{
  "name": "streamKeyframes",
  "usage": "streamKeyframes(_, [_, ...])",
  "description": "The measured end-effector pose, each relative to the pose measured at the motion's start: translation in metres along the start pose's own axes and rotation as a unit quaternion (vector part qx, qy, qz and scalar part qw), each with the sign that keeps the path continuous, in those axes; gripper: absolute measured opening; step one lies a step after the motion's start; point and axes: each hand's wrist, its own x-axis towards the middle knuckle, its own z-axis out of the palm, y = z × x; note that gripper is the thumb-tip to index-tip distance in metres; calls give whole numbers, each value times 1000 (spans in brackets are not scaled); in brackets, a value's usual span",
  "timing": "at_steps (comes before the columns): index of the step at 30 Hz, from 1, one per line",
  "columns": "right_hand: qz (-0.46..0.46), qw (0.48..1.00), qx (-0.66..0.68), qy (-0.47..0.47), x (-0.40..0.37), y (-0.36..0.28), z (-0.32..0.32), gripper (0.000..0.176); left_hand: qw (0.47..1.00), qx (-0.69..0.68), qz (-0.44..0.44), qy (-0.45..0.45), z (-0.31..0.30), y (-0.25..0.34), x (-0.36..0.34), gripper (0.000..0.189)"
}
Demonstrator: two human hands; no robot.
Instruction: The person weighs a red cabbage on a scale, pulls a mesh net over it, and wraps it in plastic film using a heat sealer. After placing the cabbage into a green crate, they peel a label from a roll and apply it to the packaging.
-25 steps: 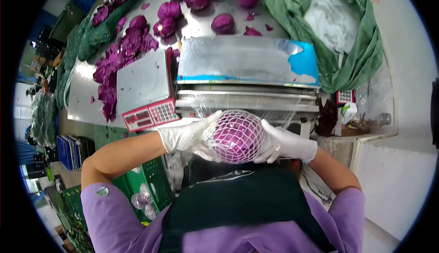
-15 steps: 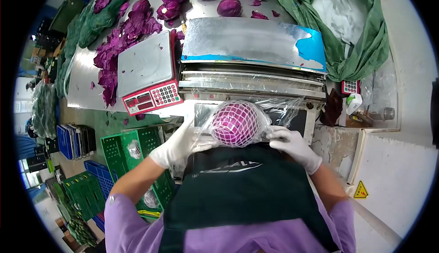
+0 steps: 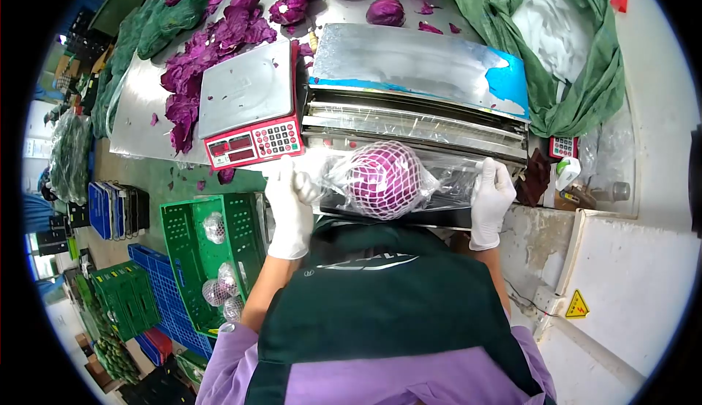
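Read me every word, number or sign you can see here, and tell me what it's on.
No text is legible enough to quote.
Scale panel: displays and keys, too small to read.
Apron: white logo lettering, blurred.
Yellow warning sign: lightning bolt only, no words.
Calculator: keys too small.
Cling film: no print visible.

One netted cabbage [image 3: 384, 180] is lying on one film sheet [image 3: 453, 180] at the wrapping machine [image 3: 417, 76]; one scale [image 3: 248, 105] is standing left of it, six loose cabbages [image 3: 385, 11] beyond.

Produce packing floor — scale [image 3: 248, 105], crates [image 3: 208, 251]
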Motion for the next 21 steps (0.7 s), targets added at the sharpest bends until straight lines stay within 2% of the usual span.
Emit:
streamKeyframes(2, [-49, 993, -109, -13, -2, 1, -2, 24, 987, 32, 49, 153, -1, 18, -2, 23])
streamKeyframes(3, [-22, 996, -80, -19, -6, 1, 1, 24, 965, 62, 65, 245, 15, 32, -7, 23])
streamKeyframes(4, [-19, 996, -79, -25, -10, 3, 2, 24, 958, 54, 62, 273, 1, 40, -8, 23])
streamKeyframes(6, [12, 989, -132, -59, -17, 11, 4, 21, 964, 39, 50, 259, -67, 43, -9, 25])
streamKeyframes(7, [31, 991, -107, -72, -22, 20, 7, 18, 940, 37, 47, 336, -77, 40, -7, 27])
streamKeyframes(8, [42, 981, -169, -91, -24, 33, 9, 17, 934, 31, 31, 356, -112, 30, -1, 26])
streamKeyframes(10, [-38, 965, -232, -115, -25, 53, 23, 15, 915, 33, 15, 401, -161, -6, 15, 26])
streamKeyframes(12, [-91, 955, -240, -152, -30, 62, 42, 12, 923, 131, -12, 361, -158, -22, 25, 21])
streamKeyframes(13, [-152, 933, -279, -171, -32, 66, 52, 10, 918, 185, 39, 348, -168, -42, 42, 19])
streamKeyframes(14, [-214, 905, -317, -189, -35, 67, 64, 8, 908, 238, 90, 333, -173, -60, 60, 18])
streamKeyframes(15, [-335, 837, -375, -217, -32, 66, 74, 9, 914, 254, 93, 302, -154, -66, 69, 17])
streamKeyframes(16, [-375, 808, -395, -227, -30, 71, 88, 16, 919, 271, 96, 270, -137, -67, 77, 18])
streamKeyframes(18, [-424, 775, -386, -267, -35, 66, 126, 19, 966, 180, 151, 110, -228, -171, 124, 20])
streamKeyframes(20, [-408, 813, -275, -311, -51, 72, 166, 18, 980, 177, 70, 57, -168, -133, 103, 20])
streamKeyframes(21, [-367, 828, -287, -311, -61, 74, 182, 17, 981, 179, 59, 45, -156, -125, 97, 21])
